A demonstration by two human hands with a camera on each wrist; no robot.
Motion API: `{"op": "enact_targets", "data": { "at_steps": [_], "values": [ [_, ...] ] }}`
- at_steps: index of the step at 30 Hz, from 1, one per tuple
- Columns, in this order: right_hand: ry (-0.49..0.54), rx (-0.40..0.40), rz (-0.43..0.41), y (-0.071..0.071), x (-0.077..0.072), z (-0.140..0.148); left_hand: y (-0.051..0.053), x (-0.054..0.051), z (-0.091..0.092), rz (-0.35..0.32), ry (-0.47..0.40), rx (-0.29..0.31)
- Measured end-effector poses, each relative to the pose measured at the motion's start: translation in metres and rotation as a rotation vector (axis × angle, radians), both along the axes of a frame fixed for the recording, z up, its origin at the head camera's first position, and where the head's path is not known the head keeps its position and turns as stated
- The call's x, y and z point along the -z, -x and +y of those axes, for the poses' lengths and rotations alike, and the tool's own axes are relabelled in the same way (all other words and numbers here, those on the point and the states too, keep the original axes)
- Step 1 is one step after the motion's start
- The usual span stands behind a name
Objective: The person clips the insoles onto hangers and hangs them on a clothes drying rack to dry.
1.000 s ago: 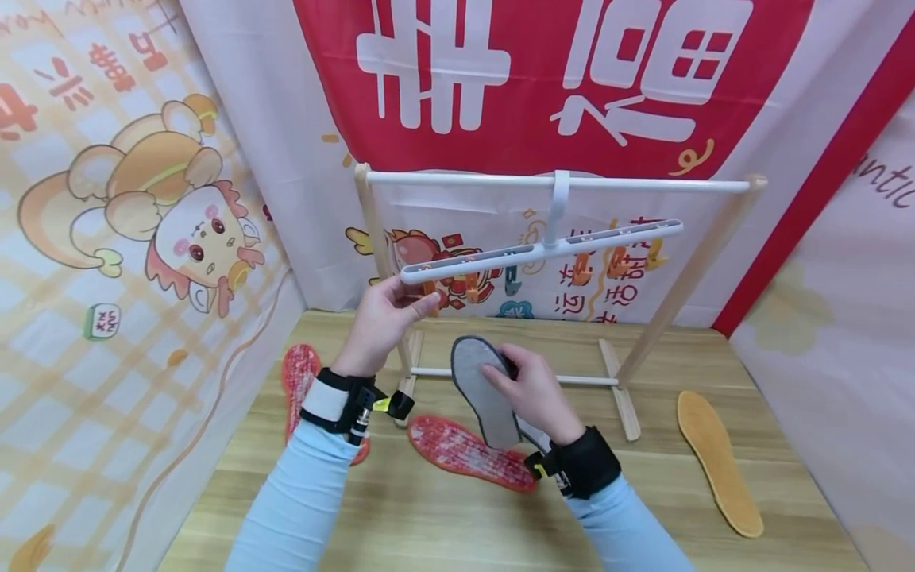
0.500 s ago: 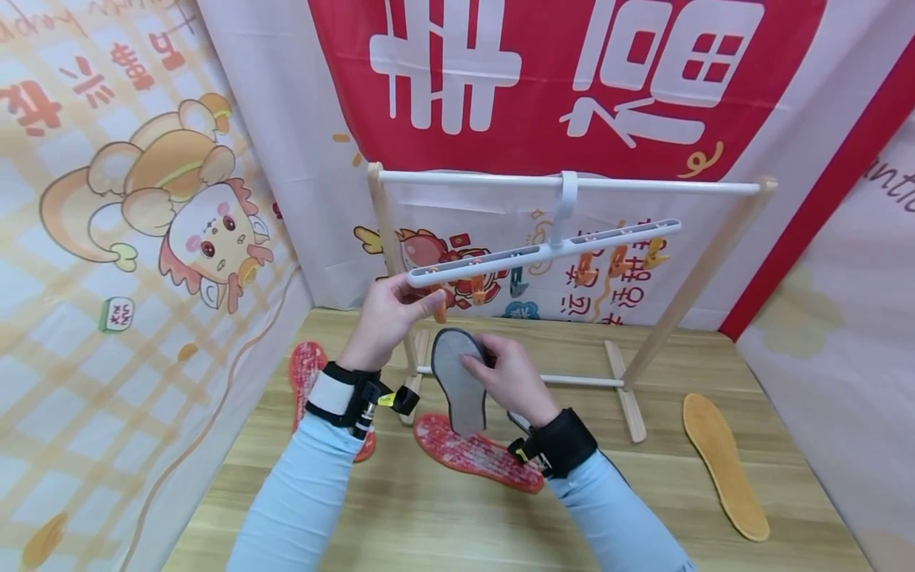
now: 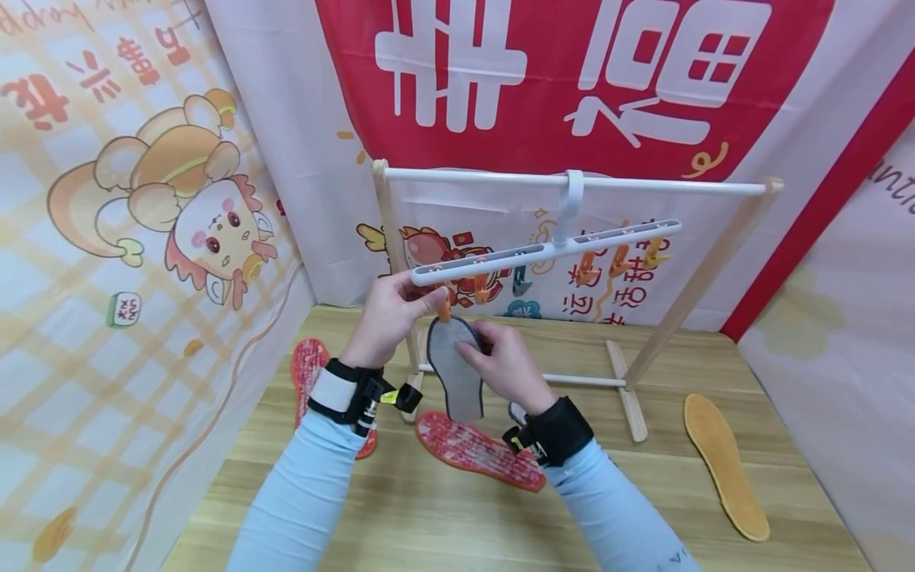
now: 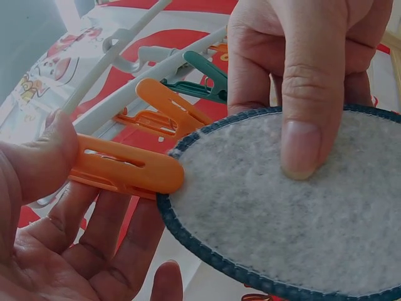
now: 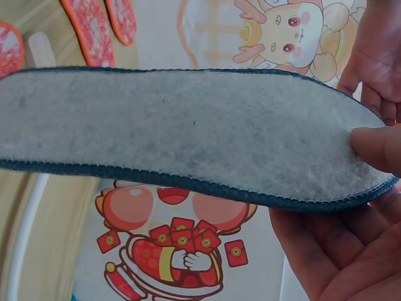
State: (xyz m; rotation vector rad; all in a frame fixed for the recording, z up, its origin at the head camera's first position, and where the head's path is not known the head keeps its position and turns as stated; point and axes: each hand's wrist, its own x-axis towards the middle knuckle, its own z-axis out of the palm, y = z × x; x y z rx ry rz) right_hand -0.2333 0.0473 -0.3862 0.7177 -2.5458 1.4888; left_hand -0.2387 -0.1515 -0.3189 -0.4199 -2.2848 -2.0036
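My left hand (image 3: 386, 318) pinches an orange clip (image 4: 125, 166) at the near left end of a white clip hanger (image 3: 486, 260). My right hand (image 3: 506, 361) grips a grey felt insole (image 3: 456, 373) with a dark blue stitched edge, thumb on the near face and fingers behind. The insole hangs upright, its rounded end up at the clip. In the left wrist view the clip's tip overlaps the insole's edge; whether it clamps cannot be told. The right wrist view shows the insole's grey face (image 5: 188, 125) stretching across, held near one end.
The hanger hooks over a rack's white rail (image 3: 465, 176) and carries several other clips, including a green clip (image 3: 522, 278). Red patterned insoles (image 3: 479, 451) and a tan insole (image 3: 725, 469) lie on the wooden table (image 3: 443, 524). A grey piece (image 3: 518, 413) shows behind the right wrist.
My right hand has carried the grey insole left and up to the orange clip. The left hand stays on the clip, and the head view has shifted slightly.
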Motion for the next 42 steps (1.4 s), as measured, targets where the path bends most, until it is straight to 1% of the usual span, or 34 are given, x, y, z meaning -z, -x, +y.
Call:
{"op": "enact_targets", "data": {
  "at_steps": [8,15,22,28,33,37,42],
  "values": [
    [0.002,-0.005,0.011,0.001,-0.007,-0.001,0.002,-0.002,0.002,0.019,0.014,0.000],
    [-0.004,-0.017,0.032,0.002,-0.014,-0.003,0.000,-0.003,0.004,0.008,0.029,-0.013],
    [-0.011,-0.025,0.038,0.004,-0.016,-0.005,0.001,-0.005,0.004,0.021,0.034,-0.011],
    [-0.017,-0.041,0.035,0.012,-0.015,-0.007,0.001,-0.003,0.003,0.040,0.054,-0.027],
    [-0.024,-0.056,0.010,0.018,-0.012,-0.008,0.002,0.000,0.002,0.043,0.054,-0.029],
    [-0.021,-0.059,-0.029,0.021,-0.011,-0.008,0.004,0.002,0.001,0.040,0.030,-0.028],
    [0.006,-0.040,-0.073,0.024,-0.007,-0.004,0.005,0.003,-0.001,0.042,0.000,-0.034]
  ]
}}
